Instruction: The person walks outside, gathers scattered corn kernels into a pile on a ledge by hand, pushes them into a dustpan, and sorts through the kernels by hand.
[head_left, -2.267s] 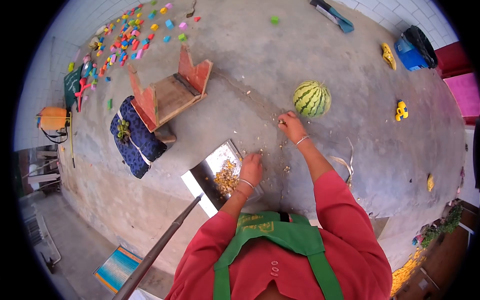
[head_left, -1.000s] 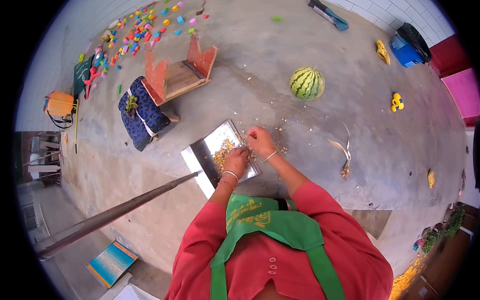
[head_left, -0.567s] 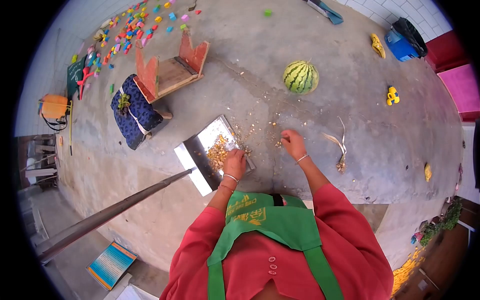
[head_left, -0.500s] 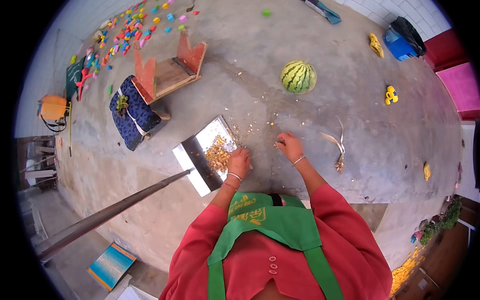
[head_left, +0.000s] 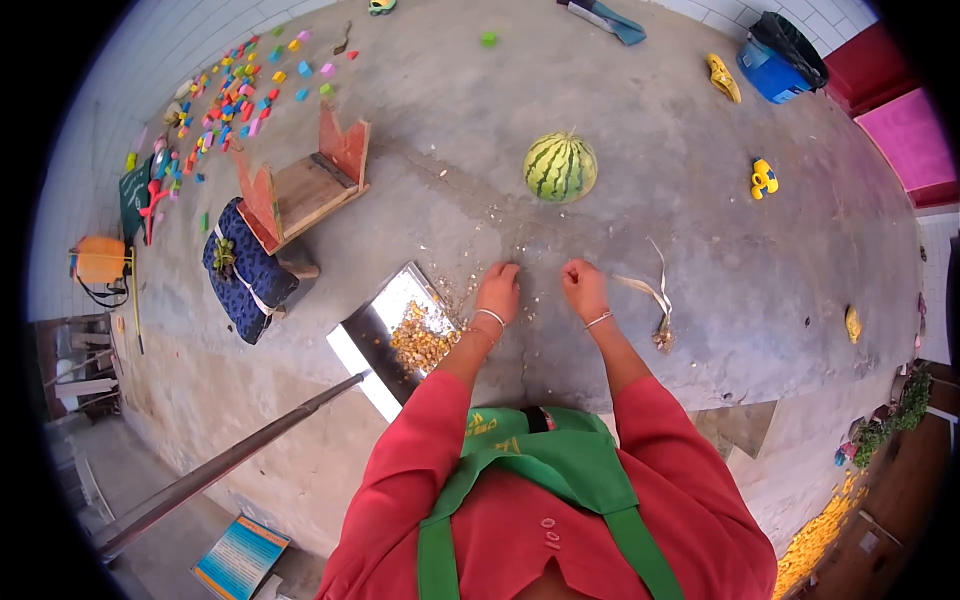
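My left hand is low over the concrete floor, just right of a metal dustpan, its fingers curled in. Whatever it may hold is hidden. Inside the dustpan lies a heap of yellow corn kernels and bits. My right hand is closed a little farther right, apart from the left; its contents cannot be made out. Scattered crumbs lie on the floor between and beyond the hands. A dried husk with long strands rests right of my right hand.
A watermelon sits ahead. To the left are an upturned wooden stool and a blue patterned cushion. The dustpan's long handle runs toward the lower left. Colored blocks litter the far left; a yellow toy lies right.
My left hand has moved from the dustpan's edge forward onto the floor beside it. My right hand has stayed near its place, its fingers more closed. The view has shifted slightly.
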